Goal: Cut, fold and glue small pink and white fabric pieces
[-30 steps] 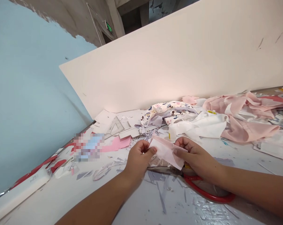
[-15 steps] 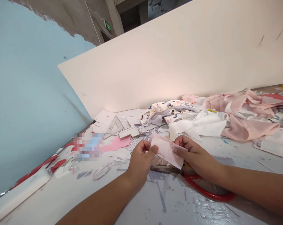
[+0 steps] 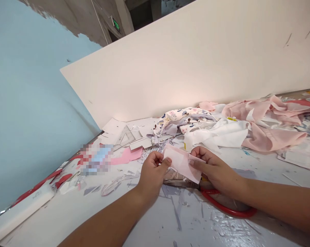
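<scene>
Both hands are working at the centre of the scene, and between them they are holding a thin, pale pink, roughly rectangular sheet [image 3: 182, 164], whether paper or cloth I'm unable to tell. The left hand [image 3: 153, 169] is pinching its left end, thumb lying over the near face, its grip narrow. The right hand [image 3: 213, 168] is matching it at the right end, that grip narrow too, thumb and fingers closing on the sheet.

Just below, red-handled metal scissors [image 3: 216, 206] are lying on the pale, scrap-strewn desk [image 3: 162, 228], blades pointing left, the right hand partly covering them. On the far side, a white cloth with blue and pink floral print [image 3: 175, 120] is bunching up, with crumpled plain white cloth [image 3: 227, 133] spreading to its right and dusty-pink cloth [image 3: 273, 137] lying farther right.

Over to the left, a clear triangular set square [image 3: 130, 138] is resting among pale card pieces, bright pink paper [image 3: 129, 155] is sitting nearer, and a large cream board [image 3: 191, 65] is standing behind everything.
</scene>
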Demonstrator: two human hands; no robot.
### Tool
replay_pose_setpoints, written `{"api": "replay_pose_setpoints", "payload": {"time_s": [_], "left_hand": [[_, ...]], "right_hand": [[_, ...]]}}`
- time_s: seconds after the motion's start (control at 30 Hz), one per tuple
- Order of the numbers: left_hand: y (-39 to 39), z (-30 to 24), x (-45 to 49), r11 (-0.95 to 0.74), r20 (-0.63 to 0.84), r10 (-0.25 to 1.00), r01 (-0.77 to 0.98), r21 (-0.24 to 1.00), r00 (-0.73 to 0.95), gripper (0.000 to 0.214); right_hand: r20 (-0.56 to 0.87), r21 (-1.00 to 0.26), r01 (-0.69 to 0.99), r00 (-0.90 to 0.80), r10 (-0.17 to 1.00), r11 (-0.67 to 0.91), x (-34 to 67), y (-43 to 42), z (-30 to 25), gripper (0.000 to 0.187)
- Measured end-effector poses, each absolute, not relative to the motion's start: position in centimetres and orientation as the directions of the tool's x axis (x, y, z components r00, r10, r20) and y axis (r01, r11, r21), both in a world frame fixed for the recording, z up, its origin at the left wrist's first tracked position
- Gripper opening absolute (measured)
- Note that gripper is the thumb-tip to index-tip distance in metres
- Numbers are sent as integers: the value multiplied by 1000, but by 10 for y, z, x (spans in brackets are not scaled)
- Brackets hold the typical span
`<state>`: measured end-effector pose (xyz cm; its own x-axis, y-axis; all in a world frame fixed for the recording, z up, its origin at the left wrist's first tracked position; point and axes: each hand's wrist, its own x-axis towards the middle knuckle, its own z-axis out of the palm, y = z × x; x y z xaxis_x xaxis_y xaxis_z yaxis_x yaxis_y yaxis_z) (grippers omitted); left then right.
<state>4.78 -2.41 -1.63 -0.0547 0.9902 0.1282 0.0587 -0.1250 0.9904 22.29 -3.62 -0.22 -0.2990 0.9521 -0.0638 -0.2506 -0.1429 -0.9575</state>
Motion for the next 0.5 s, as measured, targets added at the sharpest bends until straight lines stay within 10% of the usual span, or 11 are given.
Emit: {"api": "replay_pose_setpoints", "payload": {"time_s": [0.5], "left_hand": [[-27, -9, 49, -104, 101, 994, -121, 987, -28, 27]], "right_hand": [[-9, -961, -262, -269, 963, -83, 223, -34, -5, 29]]}}
